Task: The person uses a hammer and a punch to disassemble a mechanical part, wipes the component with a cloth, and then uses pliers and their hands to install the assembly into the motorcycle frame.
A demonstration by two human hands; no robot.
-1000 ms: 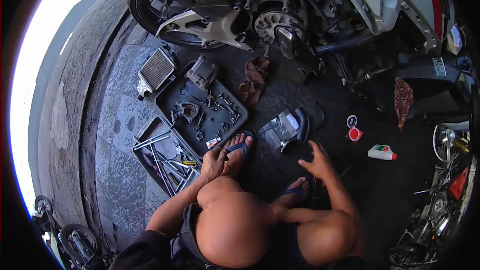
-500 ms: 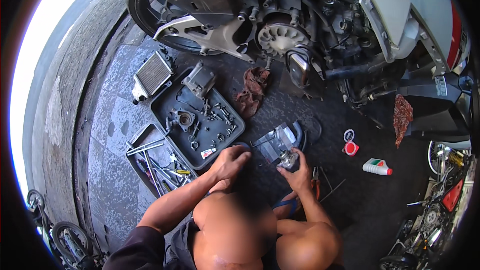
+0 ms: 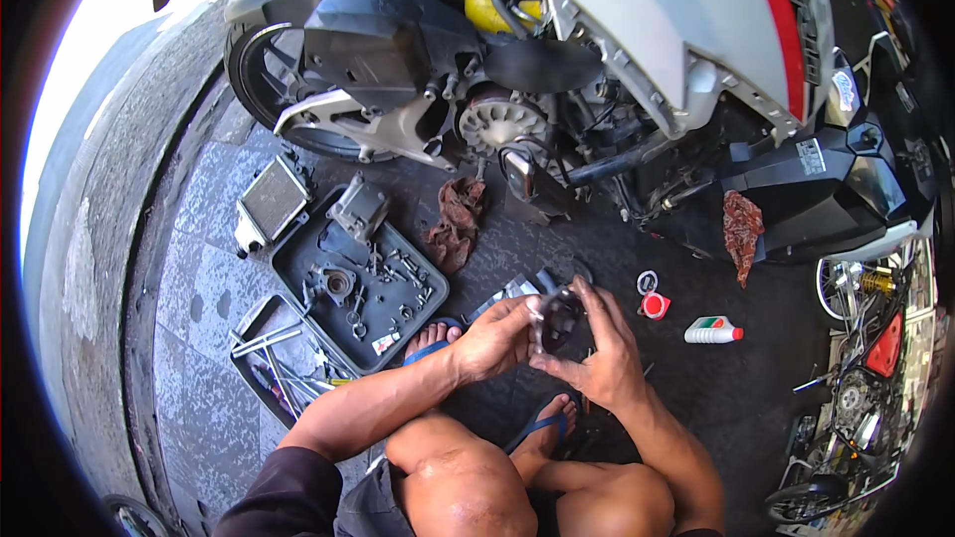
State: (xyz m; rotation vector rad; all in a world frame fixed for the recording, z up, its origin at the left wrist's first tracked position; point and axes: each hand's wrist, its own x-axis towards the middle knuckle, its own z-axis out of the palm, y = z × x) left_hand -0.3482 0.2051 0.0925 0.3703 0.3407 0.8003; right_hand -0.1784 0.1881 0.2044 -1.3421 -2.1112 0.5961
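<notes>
Between my two hands, above my knees, is a small round metal engine part [image 3: 561, 326] with a dark, hollow-looking middle; its exact kind is unclear. My right hand [image 3: 609, 356] grips its right side, thumb below and fingers over the top. At the left edge, my left hand [image 3: 495, 341] pinches the rim with thumb and fingers. Just beyond the hands, a clear plastic packet [image 3: 515, 290] lies on the floor, partly covered by them. A black tray [image 3: 343, 338] to the left bears a housing [image 3: 360, 209], a round metal flange piece [image 3: 336, 283] and several bolts.
A partly stripped scooter [image 3: 502, 124] stands across the far side. Next to the black tray are a radiator [image 3: 272, 201] and a tool tray [image 3: 261, 316]. Rags [image 3: 458, 219], a red-capped bottle [image 3: 712, 330] and a red round item [image 3: 654, 305] lie on the dark floor.
My right hand has lifted the metal part from beside the plastic packet toward me. My left hand has moved right and taken hold of it too. The whole view has shifted rightward.
</notes>
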